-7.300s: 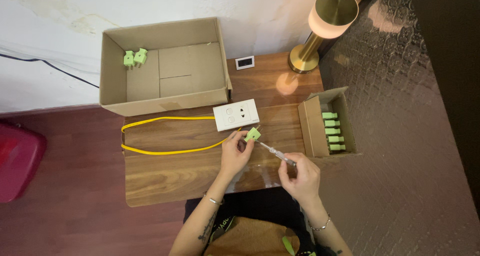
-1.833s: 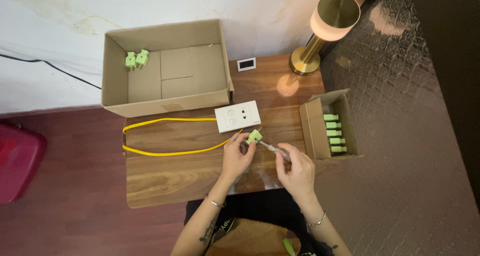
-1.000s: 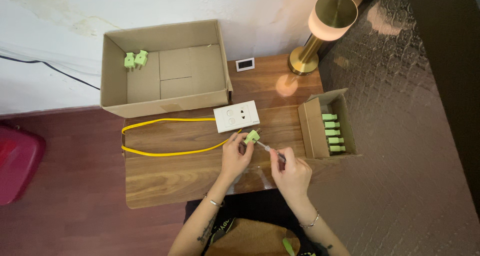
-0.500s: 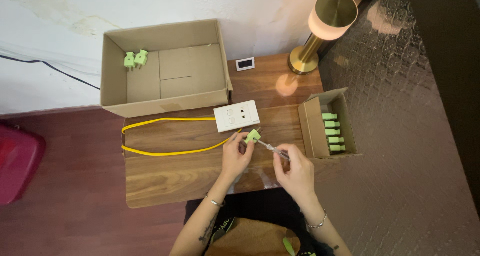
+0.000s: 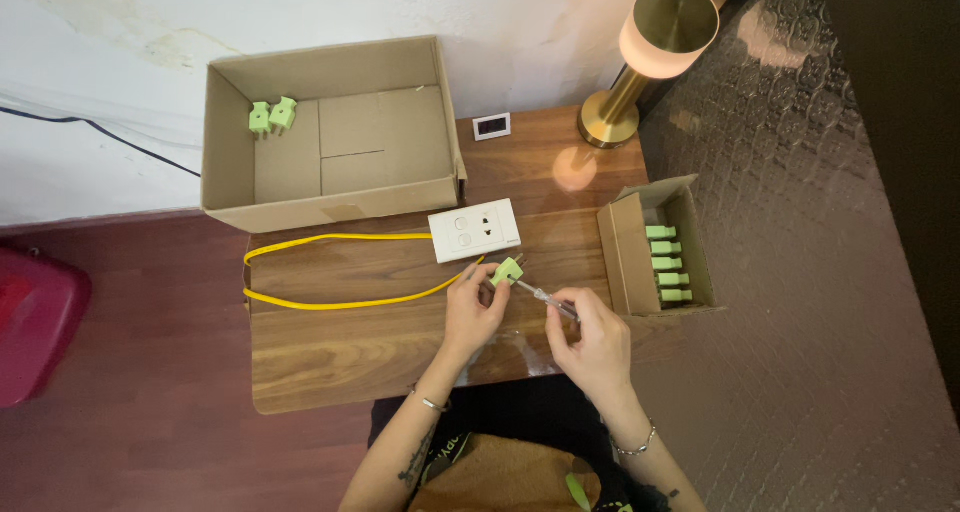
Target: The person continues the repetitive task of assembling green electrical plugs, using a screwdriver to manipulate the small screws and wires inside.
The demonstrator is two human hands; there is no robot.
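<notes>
My left hand [image 5: 473, 308] pinches a small green plug [image 5: 506, 270] at the end of a yellow cable [image 5: 330, 302]. My right hand [image 5: 592, 334] grips a thin screwdriver [image 5: 541, 296] whose tip touches the plug. Both hands hover over the wooden table [image 5: 330, 352], just below a white socket plate [image 5: 474, 230] that the yellow cable runs to.
A large open cardboard box [image 5: 330, 132] at the back holds two green plugs [image 5: 272, 117]. A small open box [image 5: 655, 247] on the right holds several green plugs. A brass lamp [image 5: 650, 42] and a small white device [image 5: 491, 126] stand behind. A red object [image 5: 35, 327] lies on the floor at left.
My right hand has shifted slightly around the screwdriver while its tip stays at the plug. The left hand and plug have hardly moved.
</notes>
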